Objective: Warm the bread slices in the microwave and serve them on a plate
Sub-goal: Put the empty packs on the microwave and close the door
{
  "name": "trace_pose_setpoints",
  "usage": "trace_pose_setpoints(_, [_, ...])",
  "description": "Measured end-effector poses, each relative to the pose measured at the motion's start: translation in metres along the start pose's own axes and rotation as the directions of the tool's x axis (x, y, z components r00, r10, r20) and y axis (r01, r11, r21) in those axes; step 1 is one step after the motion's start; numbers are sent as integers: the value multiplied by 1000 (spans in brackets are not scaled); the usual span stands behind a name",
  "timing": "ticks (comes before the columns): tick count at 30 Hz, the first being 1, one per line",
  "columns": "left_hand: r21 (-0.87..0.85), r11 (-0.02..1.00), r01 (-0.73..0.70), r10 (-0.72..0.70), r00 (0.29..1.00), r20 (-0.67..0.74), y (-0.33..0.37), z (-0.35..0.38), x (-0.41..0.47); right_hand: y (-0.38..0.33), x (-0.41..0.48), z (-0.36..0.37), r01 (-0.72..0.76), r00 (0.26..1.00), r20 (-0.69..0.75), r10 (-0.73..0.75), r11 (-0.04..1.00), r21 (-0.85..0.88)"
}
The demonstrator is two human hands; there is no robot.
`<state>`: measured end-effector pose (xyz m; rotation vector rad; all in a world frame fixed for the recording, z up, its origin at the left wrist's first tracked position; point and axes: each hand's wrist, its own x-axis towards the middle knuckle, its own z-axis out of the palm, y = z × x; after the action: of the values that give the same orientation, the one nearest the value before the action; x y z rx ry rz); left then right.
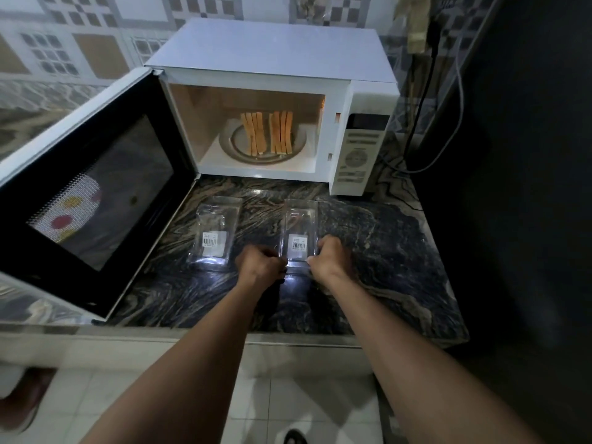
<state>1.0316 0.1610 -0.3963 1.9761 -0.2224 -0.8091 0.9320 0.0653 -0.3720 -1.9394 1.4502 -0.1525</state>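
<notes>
A white microwave [269, 59] stands at the back of the counter with its door [96, 193] swung wide open to the left. Inside, two stacks of bread slices [267, 133] stand on edge on the glass turntable [298, 145]. Two clear rectangular plastic trays with barcode labels lie on the dark marble counter in front. My left hand [261, 262] and my right hand [330, 256] grip the near corners of the right tray [299, 225], one on each side. The left tray [216, 232] lies untouched.
The marble counter [384, 251] ends at a front edge near my forearms. A dark wall or appliance [512, 187] closes off the right side, with cables [423, 91] hanging behind the microwave. Tiled wall behind, tiled floor below.
</notes>
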Motion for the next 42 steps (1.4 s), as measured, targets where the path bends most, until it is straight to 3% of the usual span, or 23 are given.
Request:
trace_pose_setpoints(4, [258, 957, -133, 173, 975, -137, 2, -9, -14, -9, -8, -5, 29, 999, -23, -30, 1000, -4])
trace_pose_setpoints(6, [451, 871, -194, 345, 895, -281, 3, -21, -24, -15, -14, -3, 44, 998, -43, -43, 999, 8])
trace_pose_setpoints(8, [572, 783, -243, 515, 769, -379, 2, -35, -27, -20, -17, 5, 63, 994, -91, -63, 998, -3])
trace_pose_setpoints(11, [597, 775, -206, 558, 668, -493, -3, -54, -13, -25, -16, 21, 50, 993, -107, -54, 998, -39])
trace_pose_setpoints(14, [530, 835, -152, 457, 728, -512, -6, -69, 5, -27, -17, 34, 3, 996, -84, -12, 994, -109])
trace_pose_setpoints(17, [478, 870, -119, 330, 861, -386, -13, -78, 17, -26, -18, 40, -5, 993, -115, -16, 985, -174])
trace_pose_setpoints(19, [522, 846, -109, 317, 890, -327, -15, -79, 18, -27, -17, 43, -19, 991, -137, -2, 988, -151])
trace_pose_setpoints(32, [472, 875, -109, 271, 918, -289, 20, -83, -8, -42, -49, 13, -12, 966, -260, -12, 996, -90])
trace_pose_setpoints(37, [431, 878, -207, 346, 897, -275, 62, -108, -41, -71, -78, -25, 33, 956, -291, -44, 999, -40])
trace_pose_setpoints(42, [466, 837, -288, 461, 830, -314, 120, -139, -75, -109, -107, -66, 98, 929, -359, -88, 995, 9])
